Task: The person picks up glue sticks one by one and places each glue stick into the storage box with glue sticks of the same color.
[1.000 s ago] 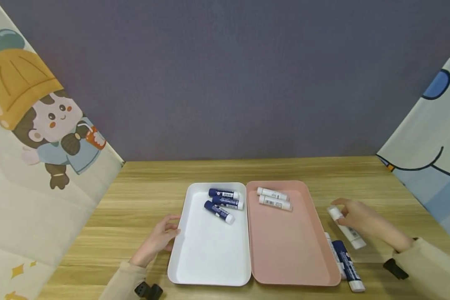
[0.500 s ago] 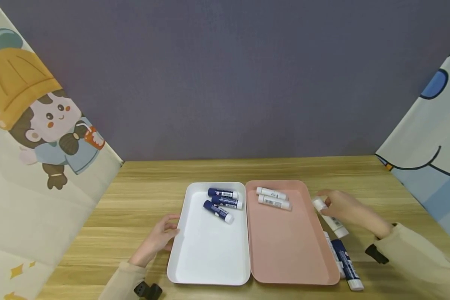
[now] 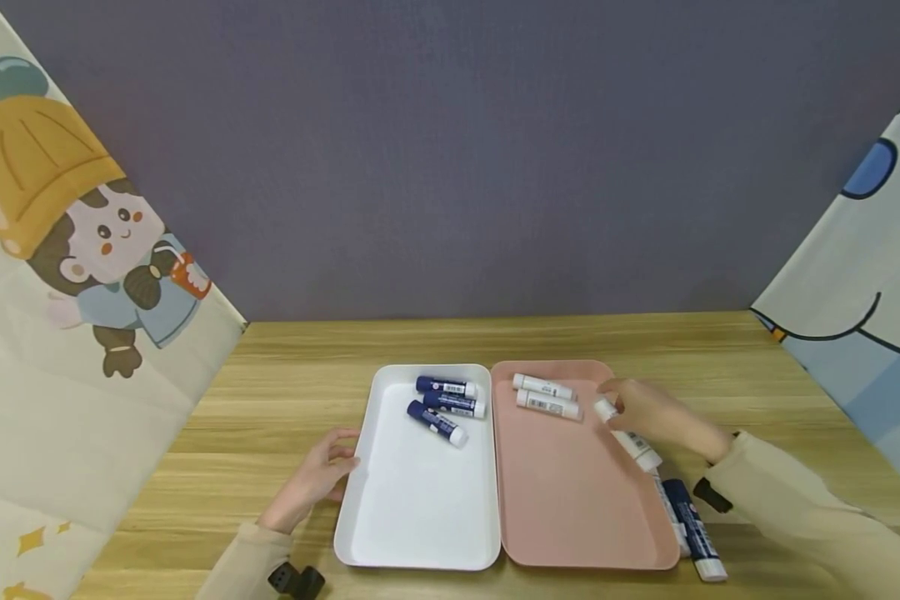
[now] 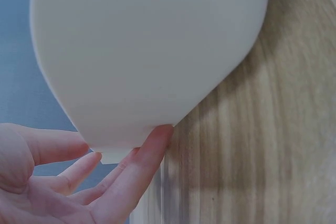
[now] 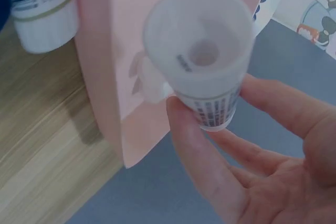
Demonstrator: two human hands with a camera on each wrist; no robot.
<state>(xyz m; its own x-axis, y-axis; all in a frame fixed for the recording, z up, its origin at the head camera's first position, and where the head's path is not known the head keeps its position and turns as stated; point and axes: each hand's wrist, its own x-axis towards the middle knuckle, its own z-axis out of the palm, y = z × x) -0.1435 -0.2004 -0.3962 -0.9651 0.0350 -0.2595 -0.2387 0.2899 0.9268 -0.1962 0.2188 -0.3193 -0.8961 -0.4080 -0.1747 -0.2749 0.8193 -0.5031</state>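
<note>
My right hand [image 3: 654,414] pinches a white glue stick [image 3: 640,451] between thumb and fingers. It holds the stick slantwise over the right side of the pink tray [image 3: 562,500]. Up close in the right wrist view, the stick's translucent end [image 5: 202,30] faces the camera. Two white glue sticks [image 3: 550,405] lie near the pink tray's far end. My left hand [image 3: 317,477] rests with its fingertips against the left rim of the white tray [image 3: 427,521]. Three dark blue glue sticks [image 3: 437,423] with white ends lie in that tray.
Just right of the pink tray, a dark blue glue stick [image 3: 694,529] and a partly hidden white one [image 3: 673,517] lie on the wooden table [image 3: 285,367]. The trays stand side by side. A grey panel [image 3: 450,167] rises behind the table.
My right hand has carried the white glue stick leftward from over the table to above the pink tray's right side. The left hand has stayed at the white tray's rim.
</note>
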